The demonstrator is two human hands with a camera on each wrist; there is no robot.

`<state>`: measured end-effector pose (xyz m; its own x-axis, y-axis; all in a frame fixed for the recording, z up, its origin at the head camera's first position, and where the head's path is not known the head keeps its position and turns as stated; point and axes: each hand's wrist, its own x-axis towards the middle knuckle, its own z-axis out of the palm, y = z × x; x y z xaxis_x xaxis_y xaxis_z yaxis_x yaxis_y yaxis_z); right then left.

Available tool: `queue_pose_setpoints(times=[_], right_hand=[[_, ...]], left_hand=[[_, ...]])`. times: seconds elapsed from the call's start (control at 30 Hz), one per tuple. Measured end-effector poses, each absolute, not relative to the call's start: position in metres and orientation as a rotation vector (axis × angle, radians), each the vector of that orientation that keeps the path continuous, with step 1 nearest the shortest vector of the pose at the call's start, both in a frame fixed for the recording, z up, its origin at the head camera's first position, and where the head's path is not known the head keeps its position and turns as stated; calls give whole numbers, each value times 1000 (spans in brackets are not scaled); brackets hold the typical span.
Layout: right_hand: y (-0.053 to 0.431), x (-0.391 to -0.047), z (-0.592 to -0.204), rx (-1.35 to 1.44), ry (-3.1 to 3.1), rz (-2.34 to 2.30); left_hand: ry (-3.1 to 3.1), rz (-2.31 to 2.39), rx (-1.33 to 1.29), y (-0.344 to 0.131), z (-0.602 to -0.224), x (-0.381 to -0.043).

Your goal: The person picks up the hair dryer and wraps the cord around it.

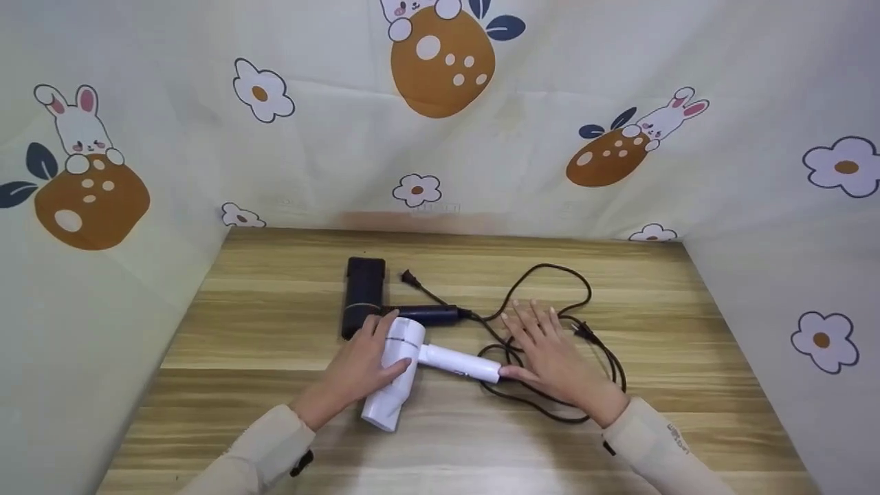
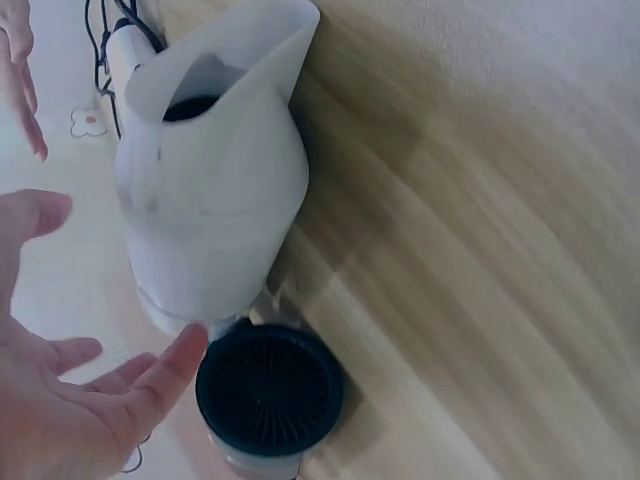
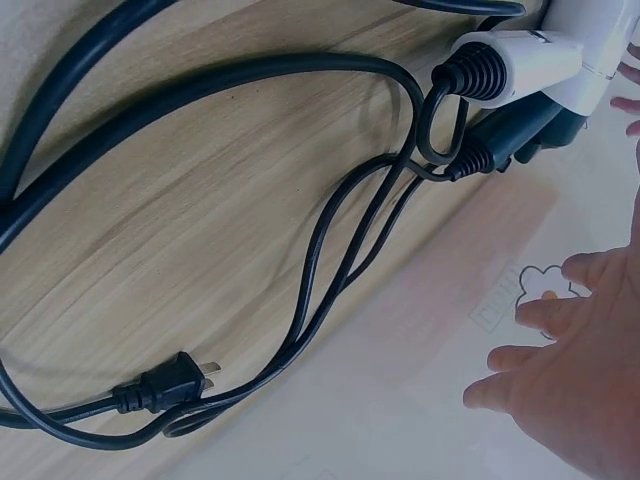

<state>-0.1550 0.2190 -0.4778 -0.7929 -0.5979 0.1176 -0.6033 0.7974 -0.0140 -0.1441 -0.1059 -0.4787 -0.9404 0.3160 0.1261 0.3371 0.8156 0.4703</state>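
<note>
A white hair dryer (image 1: 462,362) lies on the wooden table, its handle pointing right. Just behind it is a dark hair dryer (image 1: 364,285); its round vented end (image 2: 270,388) shows in the left wrist view. My left hand (image 1: 357,366) hovers by the white dryer's barrel, fingers spread and thumb apart, holding nothing. Over the black cords (image 1: 526,399) at the end of the white handle is my right hand (image 1: 550,354). Its fingers are extended and spread, and the right wrist view shows it holding nothing.
One black plug (image 1: 410,278) lies behind the dark dryer's handle. Another plug (image 3: 175,382) sits among the looped cords at the right. A patterned cloth (image 1: 330,158) with rabbits and flowers hangs behind the table (image 1: 261,295) and along both sides.
</note>
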Motion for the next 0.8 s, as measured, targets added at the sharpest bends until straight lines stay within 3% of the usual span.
queue_pose_setpoints(times=[0.5, 0.8], right_hand=[[217, -153, -479, 978, -2909, 152], [218, -152, -477, 950, -2902, 170]], left_hand=[[-3236, -851, -180, -80, -485, -161], [-3268, -975, -111, -79, -486, -168]])
